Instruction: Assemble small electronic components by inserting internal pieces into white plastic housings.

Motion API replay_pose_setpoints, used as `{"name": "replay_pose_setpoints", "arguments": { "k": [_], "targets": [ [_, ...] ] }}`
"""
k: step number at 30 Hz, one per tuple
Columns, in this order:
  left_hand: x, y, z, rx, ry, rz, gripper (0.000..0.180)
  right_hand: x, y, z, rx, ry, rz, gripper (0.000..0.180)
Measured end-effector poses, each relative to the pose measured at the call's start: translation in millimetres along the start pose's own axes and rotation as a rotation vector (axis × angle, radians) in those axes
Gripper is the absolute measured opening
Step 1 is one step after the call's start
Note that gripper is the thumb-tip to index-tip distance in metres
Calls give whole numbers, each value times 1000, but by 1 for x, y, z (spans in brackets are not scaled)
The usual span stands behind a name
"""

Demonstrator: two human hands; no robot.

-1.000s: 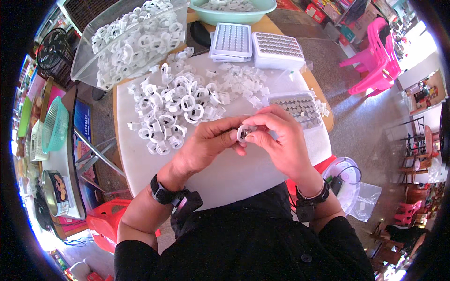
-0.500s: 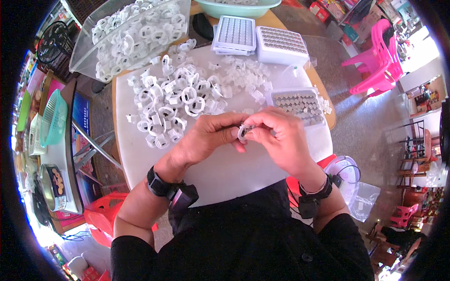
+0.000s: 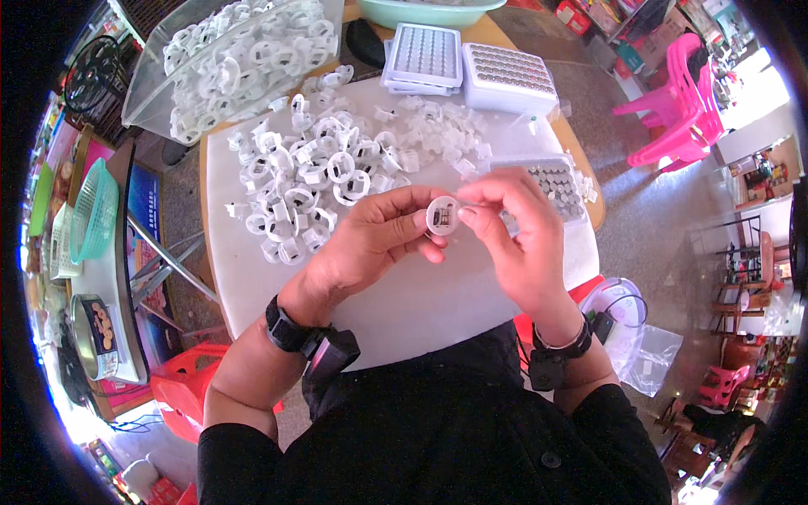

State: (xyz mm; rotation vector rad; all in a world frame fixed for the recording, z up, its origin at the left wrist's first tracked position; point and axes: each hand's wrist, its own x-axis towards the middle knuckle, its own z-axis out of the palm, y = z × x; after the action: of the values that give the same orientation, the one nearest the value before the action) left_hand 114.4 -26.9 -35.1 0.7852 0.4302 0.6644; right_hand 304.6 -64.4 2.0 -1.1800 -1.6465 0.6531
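Note:
My left hand (image 3: pixel 370 244) and my right hand (image 3: pixel 518 240) meet over the white table (image 3: pixel 421 307) and pinch one small white plastic ring (image 3: pixel 442 215) between their fingertips. Its round face, with a dark inset, is turned up toward me. A heap of similar white rings (image 3: pixel 307 181) lies on the table just beyond my left hand. Behind my right hand sits a flat tray of small round metal cells (image 3: pixel 555 181). Both wrists wear dark bands.
A clear bin of white rings (image 3: pixel 231 59) stands at the back left, two white trays of cells (image 3: pixel 467 63) and a green bowl (image 3: pixel 433 13) at the back. Smaller clear plastic bits (image 3: pixel 438 135) lie mid-table. Pink chairs (image 3: pixel 673 118) stand right, a red stool (image 3: pixel 181 391) lower left.
The ring has been turned so that its round face points up, and both hands have shifted slightly. My head moved closer, so everything looks larger.

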Motion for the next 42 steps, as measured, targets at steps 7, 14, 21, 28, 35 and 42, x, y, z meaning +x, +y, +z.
{"name": "replay_pose_setpoints", "arguments": {
  "k": [7,14,21,28,35,42],
  "targets": [
    [-1,1,2,20,13,7,33,-2,-13,9,-404,-53,-267,25],
    [1,-3,7,131,84,52,30,0,-6,11,-433,-86,-363,28],
    [1,-7,0,198,100,93,30,1,0,15,-423,-72,-391,29],
    [0,-1,4,156,78,50,31,-4,0,13,-274,-27,-312,26],
    [-1,0,3,122,59,18,34,-7,-2,9,-408,-29,-361,21],
    [-1,2,8,104,109,33,36,-5,-3,11,-405,-90,-353,19]
  ]
}}
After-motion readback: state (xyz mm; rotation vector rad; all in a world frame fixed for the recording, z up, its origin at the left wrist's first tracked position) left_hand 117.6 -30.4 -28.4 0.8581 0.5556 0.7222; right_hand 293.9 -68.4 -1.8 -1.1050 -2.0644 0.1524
